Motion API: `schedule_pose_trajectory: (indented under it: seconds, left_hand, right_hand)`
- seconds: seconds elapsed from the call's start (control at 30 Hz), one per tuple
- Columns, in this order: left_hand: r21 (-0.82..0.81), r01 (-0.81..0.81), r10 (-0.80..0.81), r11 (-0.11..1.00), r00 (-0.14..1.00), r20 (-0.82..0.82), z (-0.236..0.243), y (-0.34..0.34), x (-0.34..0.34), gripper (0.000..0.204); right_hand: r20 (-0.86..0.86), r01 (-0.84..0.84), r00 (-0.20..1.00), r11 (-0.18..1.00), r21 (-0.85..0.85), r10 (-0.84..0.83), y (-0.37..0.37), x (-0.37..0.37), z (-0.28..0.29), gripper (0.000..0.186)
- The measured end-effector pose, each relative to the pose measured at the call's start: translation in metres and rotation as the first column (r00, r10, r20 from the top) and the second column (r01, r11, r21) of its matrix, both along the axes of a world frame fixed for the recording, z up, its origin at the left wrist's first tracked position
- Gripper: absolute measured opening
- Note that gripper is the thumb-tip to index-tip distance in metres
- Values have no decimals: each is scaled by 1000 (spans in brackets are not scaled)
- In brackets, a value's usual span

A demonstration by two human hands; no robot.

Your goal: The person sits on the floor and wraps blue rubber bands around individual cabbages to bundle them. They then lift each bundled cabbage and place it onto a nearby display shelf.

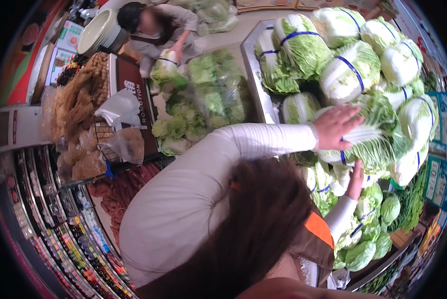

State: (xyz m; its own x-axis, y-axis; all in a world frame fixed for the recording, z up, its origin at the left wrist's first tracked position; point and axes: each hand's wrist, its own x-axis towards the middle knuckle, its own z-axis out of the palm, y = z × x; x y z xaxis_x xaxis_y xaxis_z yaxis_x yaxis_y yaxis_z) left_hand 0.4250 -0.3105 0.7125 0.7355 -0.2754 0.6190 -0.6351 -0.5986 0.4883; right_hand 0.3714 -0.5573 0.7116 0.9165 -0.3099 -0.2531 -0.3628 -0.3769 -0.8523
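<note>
A napa cabbage (375, 142) with pale ribs and green outer leaves lies at the front of a heaped pile, a blue band round it. My left hand (337, 127) rests flat across its upper left side, fingers stretched out and slightly apart. Against its near lower side, my right hand (355, 182) points upward with straight fingers, partly hidden by the leaves. Around it lie several more napa cabbages (350, 72), most of them bound with blue bands. Below my right hand are smaller green cabbages (360, 255).
A metal-edged bin (256, 65) holds the pile. At the far left, a co-worker (156, 30) crouches with a hand on a banded cabbage (163, 72). Loose leaves (176, 127) and bagged greens (218, 79) lie between us. Left stand a display with plastic bags (118, 107) and shelves (69, 239).
</note>
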Motion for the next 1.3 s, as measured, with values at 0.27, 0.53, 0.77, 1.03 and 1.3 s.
schedule_pose_trajectory:
  seconds: [0.27, 0.53, 0.77, 1.03, 1.3]
  left_hand:
    - [-122, 4, -19, 992, 993, -116, -36, 32, -23, 102]
    - [-347, -144, -57, 927, 859, -509, -55, 22, -11, 120]
    - [-403, -74, -152, 912, 852, -501, -59, 30, -12, 118]
    - [-349, -37, -204, 936, 751, -627, -62, 69, -45, 112]
    - [-963, -203, -470, 180, 842, -265, 2, 218, -56, 123]
  right_hand:
    - [304, 98, 922, 905, 414, -239, 46, -37, -100, 65]
    - [200, 67, 956, 822, 565, -215, 58, -21, -86, 62]
    - [68, 179, 965, 831, 526, -252, 53, -27, -99, 36]
    - [78, 310, 891, 725, 615, -447, 86, -88, -27, 86]
    - [694, -214, 720, 952, 220, 2, 207, 6, 122, 62]
